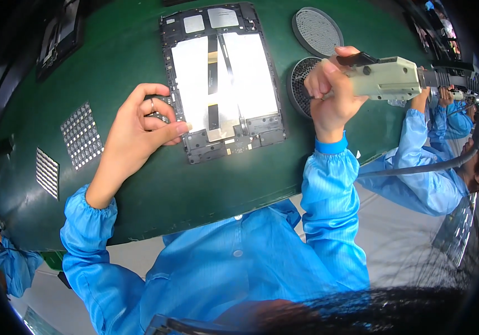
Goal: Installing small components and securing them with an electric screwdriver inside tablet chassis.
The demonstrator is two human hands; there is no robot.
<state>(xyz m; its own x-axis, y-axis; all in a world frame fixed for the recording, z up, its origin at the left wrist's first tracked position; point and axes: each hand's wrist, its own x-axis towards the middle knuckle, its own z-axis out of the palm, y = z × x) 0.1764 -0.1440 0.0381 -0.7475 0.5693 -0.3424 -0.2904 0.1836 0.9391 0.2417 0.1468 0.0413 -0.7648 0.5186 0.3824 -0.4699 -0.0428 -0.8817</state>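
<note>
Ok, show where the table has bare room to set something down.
Bare green tabletop shows between the black-framed rectangular panel with silver plates and the tabletop's near edge, and between that panel and the dark device at upper left. It's crowded to the right: the right hand, holding a pale boxy tool, overlaps the lower of two round grey perforated trays.

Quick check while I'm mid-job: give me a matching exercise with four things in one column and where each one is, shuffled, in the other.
Things
1. pale handheld tool
2. flat device casing
3. larger sheet of small parts
4. nearer round dish

Places
A. has the left grip at its left edge
B. partly hidden behind the right grip
C. held in the right grip
D. on the green tabletop, left of the left grip

Pairs: 1-C, 2-A, 3-D, 4-B
</note>
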